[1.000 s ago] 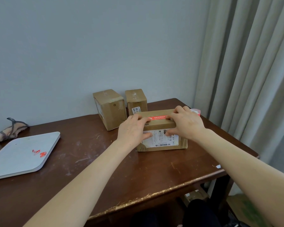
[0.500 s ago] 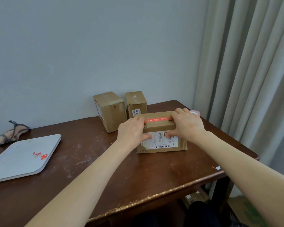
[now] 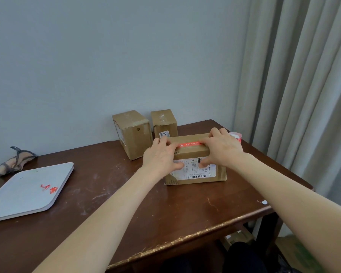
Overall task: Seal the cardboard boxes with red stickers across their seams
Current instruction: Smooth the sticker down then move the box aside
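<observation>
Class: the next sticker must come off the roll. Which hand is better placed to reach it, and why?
Probably the right. The right hand presses the right end of the box, close to the roll just behind it; the left hand is at the other end, farther away.

Our two forearms are bare along all the length that shows, one entering from seven o'clock, the other from four o'clock. The left hand [image 3: 161, 160] and right hand [image 3: 222, 148] are bare too. At six o'clock, under the table [image 3: 185, 240] edge, dark clothing [image 3: 242, 259] covers our lap; its fabric and cut are too dim to tell.
</observation>
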Demonstrator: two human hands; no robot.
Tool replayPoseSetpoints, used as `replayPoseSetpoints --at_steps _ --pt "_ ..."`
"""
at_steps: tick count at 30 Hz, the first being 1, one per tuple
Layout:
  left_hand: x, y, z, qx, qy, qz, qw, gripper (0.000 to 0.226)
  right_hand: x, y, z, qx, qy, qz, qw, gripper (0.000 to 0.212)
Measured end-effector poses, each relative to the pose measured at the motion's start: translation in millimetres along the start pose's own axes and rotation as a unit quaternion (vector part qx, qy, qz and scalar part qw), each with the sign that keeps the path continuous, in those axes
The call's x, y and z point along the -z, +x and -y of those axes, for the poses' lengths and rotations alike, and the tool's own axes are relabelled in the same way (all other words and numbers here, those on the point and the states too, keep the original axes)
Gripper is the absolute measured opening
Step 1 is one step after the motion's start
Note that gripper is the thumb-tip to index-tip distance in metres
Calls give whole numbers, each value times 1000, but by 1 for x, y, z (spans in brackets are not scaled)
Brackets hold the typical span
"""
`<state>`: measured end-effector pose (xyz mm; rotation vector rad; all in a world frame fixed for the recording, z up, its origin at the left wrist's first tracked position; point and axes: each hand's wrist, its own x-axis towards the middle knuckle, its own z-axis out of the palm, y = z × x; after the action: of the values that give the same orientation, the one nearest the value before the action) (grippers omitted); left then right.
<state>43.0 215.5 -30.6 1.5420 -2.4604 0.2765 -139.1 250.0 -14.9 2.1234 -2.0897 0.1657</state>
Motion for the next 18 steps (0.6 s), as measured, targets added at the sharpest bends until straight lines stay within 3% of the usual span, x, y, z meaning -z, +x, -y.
replayPoseSetpoints --at_steps 13,18 --pt "-8 -6 3 -27 -44 -44 998 65 -6 -6 -8 -3 40 -37 999 78" --pt "-9 -7 3 -38 -48 -49 997 62 -7 -10 -7 11 27 -43 999 68"
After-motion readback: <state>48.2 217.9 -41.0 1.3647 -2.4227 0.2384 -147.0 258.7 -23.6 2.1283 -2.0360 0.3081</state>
